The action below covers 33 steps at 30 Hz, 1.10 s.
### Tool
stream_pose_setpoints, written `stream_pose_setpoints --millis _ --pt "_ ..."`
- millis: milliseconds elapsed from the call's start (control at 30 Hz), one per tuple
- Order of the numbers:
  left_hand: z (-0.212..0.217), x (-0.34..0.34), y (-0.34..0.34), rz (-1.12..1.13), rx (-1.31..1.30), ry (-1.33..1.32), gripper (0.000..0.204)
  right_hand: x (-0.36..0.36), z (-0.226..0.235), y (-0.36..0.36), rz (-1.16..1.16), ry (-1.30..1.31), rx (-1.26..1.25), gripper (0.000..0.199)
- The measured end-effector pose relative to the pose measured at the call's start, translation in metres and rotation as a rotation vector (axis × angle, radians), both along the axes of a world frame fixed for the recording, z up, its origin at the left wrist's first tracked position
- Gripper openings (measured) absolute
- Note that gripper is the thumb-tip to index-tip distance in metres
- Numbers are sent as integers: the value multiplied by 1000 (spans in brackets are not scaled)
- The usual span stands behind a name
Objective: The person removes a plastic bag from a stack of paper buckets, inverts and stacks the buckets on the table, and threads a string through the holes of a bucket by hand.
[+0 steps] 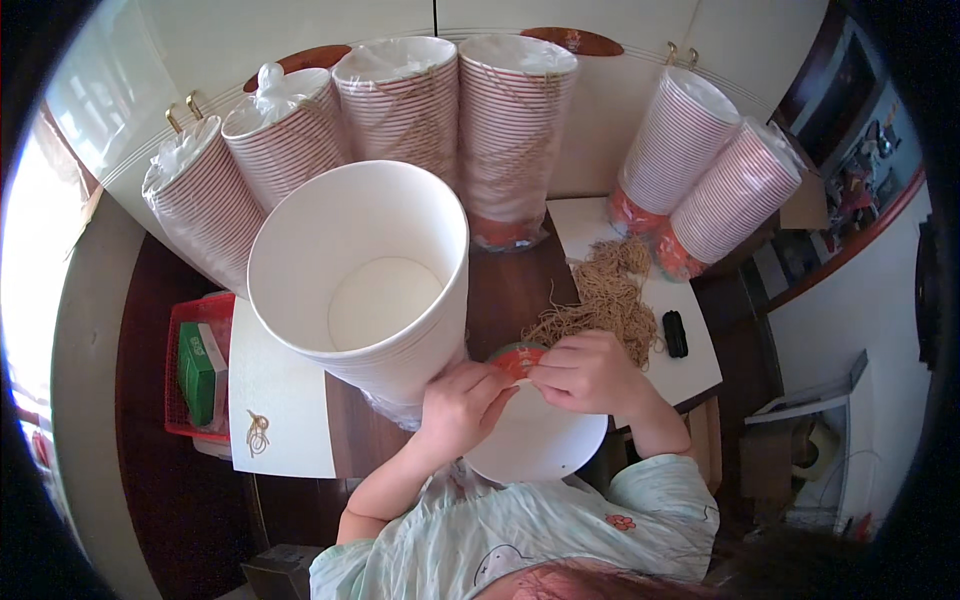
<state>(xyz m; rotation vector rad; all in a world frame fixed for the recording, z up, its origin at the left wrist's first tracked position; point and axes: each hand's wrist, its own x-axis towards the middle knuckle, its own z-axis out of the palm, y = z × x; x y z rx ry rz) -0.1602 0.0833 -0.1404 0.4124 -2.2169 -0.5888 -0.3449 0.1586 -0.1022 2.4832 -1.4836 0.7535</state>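
Close to my body is a paper bucket, its plain white side (540,430) toward me and an orange printed part (518,362) showing between my hands. My left hand (462,408) is closed at its left upper edge, fingers bent. Across from it, my right hand (590,372) pinches the edge by the orange part; whatever lies between those fingertips is too small to make out. Just beyond my right hand spreads a heap of tan strings (612,290). Left of my hands stands a tall stack of white paper buckets (360,340), open end up, with clear plastic around its lower part.
Plastic-wrapped stacks of buckets line the back, including a tall stack (515,130) and a leaning stack (735,190) at right. A black oblong object (675,334) lies near the right edge. Left are a loose string loop (258,434) and a red basket (180,400) holding a green box.
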Motion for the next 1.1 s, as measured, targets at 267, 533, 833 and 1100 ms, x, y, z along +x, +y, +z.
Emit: stream_pose_setpoints --millis 267,533,833,1100 --pt "3 5 -9 -172 122 -18 16 -2 2 0 76 -98 122 12" --pt "7 8 -3 -178 304 11 17 -1 3 0 79 -109 77 13" --pt "8 10 0 -156 229 25 14 17 7 5 38 -67 -14 15" --pt "-20 58 -2 -268 736 -2 30 16 27 31 110 -196 31 19"
